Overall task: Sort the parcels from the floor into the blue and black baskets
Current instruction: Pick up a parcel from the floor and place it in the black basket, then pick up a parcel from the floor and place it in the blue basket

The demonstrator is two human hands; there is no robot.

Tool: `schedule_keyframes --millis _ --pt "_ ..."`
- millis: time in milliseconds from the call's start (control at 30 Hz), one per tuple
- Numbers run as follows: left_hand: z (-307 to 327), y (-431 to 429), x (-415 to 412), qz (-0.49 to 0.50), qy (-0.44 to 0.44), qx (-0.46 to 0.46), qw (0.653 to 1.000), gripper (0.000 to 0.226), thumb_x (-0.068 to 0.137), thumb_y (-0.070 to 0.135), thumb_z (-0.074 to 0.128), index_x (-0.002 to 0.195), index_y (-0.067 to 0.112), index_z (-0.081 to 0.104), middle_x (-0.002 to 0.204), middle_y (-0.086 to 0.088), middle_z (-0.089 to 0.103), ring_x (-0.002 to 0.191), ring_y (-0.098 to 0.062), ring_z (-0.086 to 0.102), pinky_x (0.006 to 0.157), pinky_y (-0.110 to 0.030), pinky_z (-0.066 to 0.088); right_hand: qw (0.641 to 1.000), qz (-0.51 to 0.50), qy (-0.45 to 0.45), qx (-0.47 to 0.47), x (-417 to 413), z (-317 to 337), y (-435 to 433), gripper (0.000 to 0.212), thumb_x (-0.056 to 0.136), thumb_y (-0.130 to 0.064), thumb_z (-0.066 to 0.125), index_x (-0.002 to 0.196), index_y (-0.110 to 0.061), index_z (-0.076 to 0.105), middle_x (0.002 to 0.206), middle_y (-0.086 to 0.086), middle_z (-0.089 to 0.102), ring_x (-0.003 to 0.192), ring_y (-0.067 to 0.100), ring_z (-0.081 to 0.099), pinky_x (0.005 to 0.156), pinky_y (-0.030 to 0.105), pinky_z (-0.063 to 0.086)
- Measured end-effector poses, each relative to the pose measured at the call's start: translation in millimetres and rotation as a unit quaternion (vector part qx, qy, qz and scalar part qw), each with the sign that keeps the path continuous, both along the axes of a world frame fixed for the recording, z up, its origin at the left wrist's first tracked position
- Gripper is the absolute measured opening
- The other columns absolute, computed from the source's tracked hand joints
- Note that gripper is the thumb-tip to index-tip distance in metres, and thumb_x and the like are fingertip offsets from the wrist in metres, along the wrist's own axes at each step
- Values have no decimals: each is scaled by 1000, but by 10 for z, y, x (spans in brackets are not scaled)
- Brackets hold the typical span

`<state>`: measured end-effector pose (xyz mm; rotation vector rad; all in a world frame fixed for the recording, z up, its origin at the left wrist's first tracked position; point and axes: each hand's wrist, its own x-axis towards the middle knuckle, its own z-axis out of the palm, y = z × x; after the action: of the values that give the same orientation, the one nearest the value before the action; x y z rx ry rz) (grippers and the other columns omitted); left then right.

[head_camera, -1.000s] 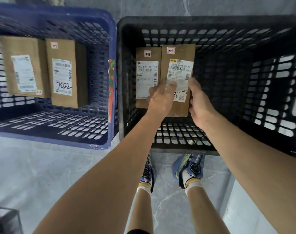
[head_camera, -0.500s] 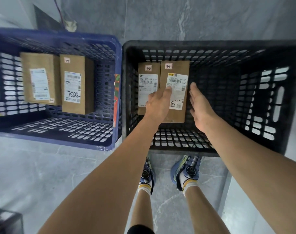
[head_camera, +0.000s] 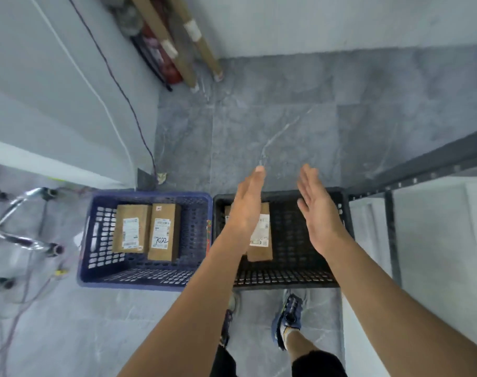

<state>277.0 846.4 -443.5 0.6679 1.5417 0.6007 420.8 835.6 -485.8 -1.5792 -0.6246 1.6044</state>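
While over black basket (head_camera: 286,278), hands (head_camera: 245,208) apart

In the blue basket (head_camera: 150,195), one parcel label (head_camera: 161,234) handwriting seems to read 7022.

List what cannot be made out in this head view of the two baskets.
1. Head view: the left hand and its forearm cover most of the parcels in the black basket; their count is unclear.
2. Head view: label print on the two parcels in the blue basket is too small and blurred to read.
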Motion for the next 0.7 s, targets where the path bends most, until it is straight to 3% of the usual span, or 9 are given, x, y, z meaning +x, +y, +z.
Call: schedule_keyframes --millis 67,200,300,433,567,633,700 --pt "488 77 45 -17 -16 25 999 100 74 94 41 157 38 39 163 10 39 150 -15 36 124 -52 28 999 -22 -7 30 68 517 51 62 108 -62 27 164 -37 29 170 -15 29 155 5 27 129 38 18" --pt "1341 154 93 -51 -69 78 993 75 97 74 40 158 31 38 162 8 40 148 -14 39 125 -47 29 991 -87 -31 92 155 1487 18 69 102 -68 25 162 -35 34 168 -13 35 153 6 32 128 38 23" --pt "1889 126 121 -95 -87 119 984 66 101 65 40 156 28 44 156 9 48 142 -11 46 121 -44 35 981 -135 -40 130 112 2125 -140 70 99 -69 26 160 -36 37 161 -18 41 149 4 37 120 30 29" --pt "2546 6 180 -159 -116 161 967 60 103 60 41 151 25 50 148 6 56 136 -10 52 119 -45 39 963 -198 -57 175 -15 2803 -456 68 102 -68 25 162 -36 32 159 -21 38 149 3 36 124 30 26" --pt "3093 -265 276 -245 -149 188 939 57 103 60 42 147 25 55 139 10 61 128 -7 57 116 -43 41 937 -278 -66 200 -81 3417 -967 60 109 -58 25 162 -32 34 154 -23 42 134 -5 49 93 4 42" --pt "3324 -464 368 -292 -167 189 923 56 102 62 43 143 26 58 135 13 63 125 -5 58 116 -43 40 921 -314 -78 216 -69 3661 -1269 61 109 -58 25 162 -31 34 157 -22 42 140 -2 45 96 6 39" --pt "3508 -701 492 -337 -183 203 901 48 101 63 47 131 31 65 126 17 69 117 -1 62 112 -42 45 898 -360 -102 229 -49 3867 -1599 63 105 -62 25 161 -33 35 152 -26 45 136 -6 46 108 13 38"
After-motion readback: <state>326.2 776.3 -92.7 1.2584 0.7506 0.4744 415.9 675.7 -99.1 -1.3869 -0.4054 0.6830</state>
